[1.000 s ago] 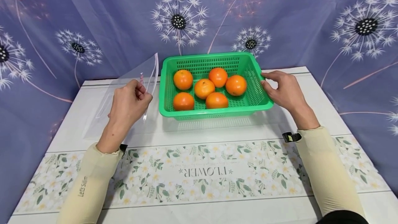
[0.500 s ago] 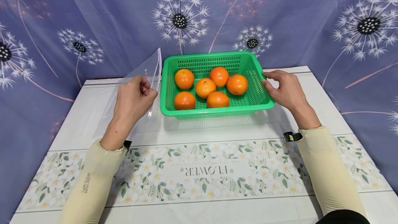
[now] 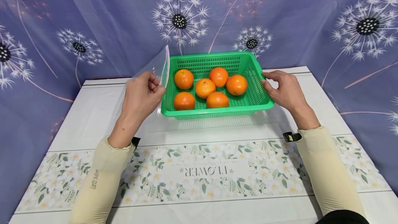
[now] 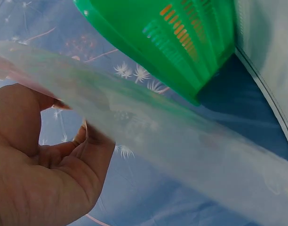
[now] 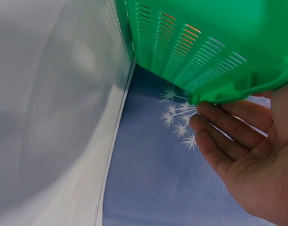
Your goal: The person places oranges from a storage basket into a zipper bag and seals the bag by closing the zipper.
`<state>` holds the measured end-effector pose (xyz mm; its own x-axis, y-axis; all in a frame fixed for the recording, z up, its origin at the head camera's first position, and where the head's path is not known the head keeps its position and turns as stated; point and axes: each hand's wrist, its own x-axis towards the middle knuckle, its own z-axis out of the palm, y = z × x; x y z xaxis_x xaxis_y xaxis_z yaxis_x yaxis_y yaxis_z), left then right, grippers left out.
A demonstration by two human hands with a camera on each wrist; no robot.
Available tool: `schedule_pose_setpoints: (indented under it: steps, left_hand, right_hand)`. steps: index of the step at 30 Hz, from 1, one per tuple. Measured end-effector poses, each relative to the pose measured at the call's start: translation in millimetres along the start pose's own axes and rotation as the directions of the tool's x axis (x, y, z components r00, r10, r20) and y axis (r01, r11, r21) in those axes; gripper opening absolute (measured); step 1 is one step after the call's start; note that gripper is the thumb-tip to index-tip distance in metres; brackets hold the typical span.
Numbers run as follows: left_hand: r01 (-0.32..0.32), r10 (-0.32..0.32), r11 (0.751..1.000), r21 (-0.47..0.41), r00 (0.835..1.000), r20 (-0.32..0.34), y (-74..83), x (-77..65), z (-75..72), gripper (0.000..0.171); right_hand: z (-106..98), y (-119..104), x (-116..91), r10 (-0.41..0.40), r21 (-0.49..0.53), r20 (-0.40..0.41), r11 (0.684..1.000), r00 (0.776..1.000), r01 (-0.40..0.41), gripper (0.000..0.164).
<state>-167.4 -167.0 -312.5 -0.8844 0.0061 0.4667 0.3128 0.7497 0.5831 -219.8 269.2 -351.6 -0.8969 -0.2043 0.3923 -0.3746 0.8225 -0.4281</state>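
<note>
My left hand (image 3: pixel 143 92) pinches a clear zip bag (image 3: pixel 166 63) near its zip edge, holding it upright against the left end of a green plastic basket (image 3: pixel 214 112). In the left wrist view, the bag (image 4: pixel 191 150) stretches as a hazy sheet past my fingers, below the basket. Several oranges (image 3: pixel 205 88) lie spread over the basket's slotted floor. At the opposite end, my right hand (image 3: pixel 287 91) holds the basket's rim between thumb and forefinger. The right wrist view shows the other fingers (image 5: pixel 224 141) loosely bent beneath that rim.
A white tablecloth (image 3: pixel 186 132) covers the table, with a flowered band (image 3: pixel 205 186) running across in front of the basket. Behind and at both sides hangs a purple curtain (image 3: pixel 124 16) with a dandelion print, close behind the basket.
My left hand has moved right with the zip bag, whose zip edge now overlaps the basket's left end in the head view. My right hand and the oranges have stayed in place.
</note>
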Motion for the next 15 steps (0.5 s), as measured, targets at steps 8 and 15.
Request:
schedule_pose_setpoints:
  steps: [8, 15]
  left_hand:
    - [0.002, -0.002, 0.999, -0.034, 1.000, 0.003, 10.0, 2.1, 4.2, 0.009]
    - [0.001, 0.000, 0.998, -0.062, 1.000, 0.026, 18.2, 5.4, 6.0, 0.008]
  right_hand:
    - [0.3, 0.3, -0.2, -0.002, 0.000, -0.001, 1.000, 1.000, 0.002, 0.035]
    - [0.2, 0.8, -0.6, 0.003, 0.007, 0.001, 1.000, 1.000, -0.003, 0.036]
